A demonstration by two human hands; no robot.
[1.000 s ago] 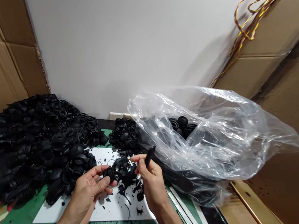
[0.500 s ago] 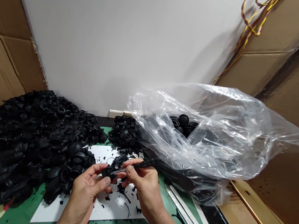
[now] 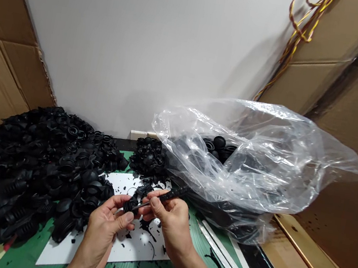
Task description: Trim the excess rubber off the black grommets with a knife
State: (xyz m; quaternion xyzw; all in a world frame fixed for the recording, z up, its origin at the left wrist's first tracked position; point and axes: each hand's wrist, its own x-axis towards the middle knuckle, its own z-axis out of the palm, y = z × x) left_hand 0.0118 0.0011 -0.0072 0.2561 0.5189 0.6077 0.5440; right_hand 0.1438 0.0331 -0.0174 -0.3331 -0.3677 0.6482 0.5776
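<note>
My left hand (image 3: pixel 104 224) is closed, pinching a small black ribbed rubber part (image 3: pixel 128 206) between thumb and fingers above a white sheet. My right hand (image 3: pixel 170 222) is closed round a slim black-handled knife (image 3: pixel 171 194). Its thin grey blade points left and meets the ribbed part; the exact contact is too small to make out. Black scraps (image 3: pixel 148 228) lie scattered on the white sheet (image 3: pixel 57 251) under both hands.
A large heap of black rubber parts (image 3: pixel 40 151) covers the left side. Behind my hands is a smaller black pile (image 3: pixel 149 156). A clear plastic bag (image 3: pixel 261 181) holding black parts stands at right. White strips (image 3: pixel 226 258) and a gold-coloured plate (image 3: pixel 313 254) lie farther right.
The knife and my right fingers have shifted slightly against the ribbed part. My left hand keeps its grip on the part, nearly in the same place.
</note>
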